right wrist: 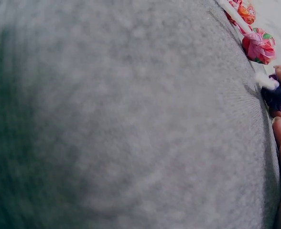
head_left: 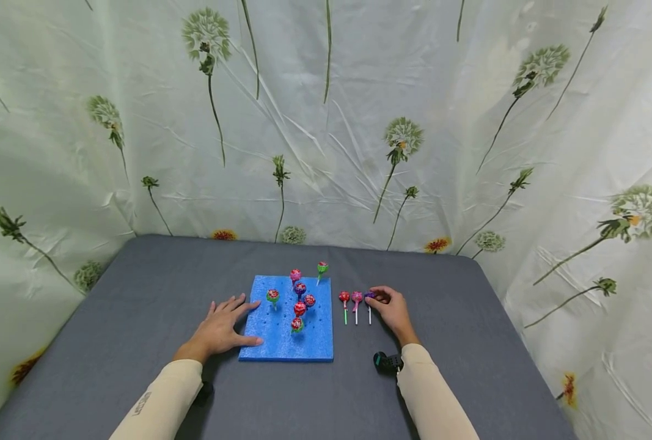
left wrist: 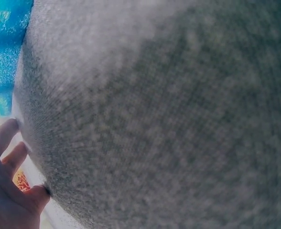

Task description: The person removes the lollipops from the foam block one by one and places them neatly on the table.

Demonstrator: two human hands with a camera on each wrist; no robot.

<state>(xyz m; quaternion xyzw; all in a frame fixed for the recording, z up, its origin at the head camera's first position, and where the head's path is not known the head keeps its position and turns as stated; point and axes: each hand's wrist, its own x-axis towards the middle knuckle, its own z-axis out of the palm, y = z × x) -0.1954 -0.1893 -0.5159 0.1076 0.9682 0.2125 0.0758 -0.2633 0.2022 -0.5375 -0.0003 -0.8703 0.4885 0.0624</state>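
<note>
One left hand (head_left: pixel 221 326), spread, touches the blue board (head_left: pixel 267 349) at nine o'clock; the right hand (head_left: pixel 395 310) pinches a purple lollipop (right wrist: pixel 274 99), likely light, hard, best held by its stick (head_left: pixel 369 316).

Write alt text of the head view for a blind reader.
A person's right hand pinches a purple-wrapped lollipop beside a pink lollipop and a red one lying on a gray cloth. The spread left hand touches the left side of a blue foam board planted with seven lollipops, before a dandelion-print curtain.
</note>
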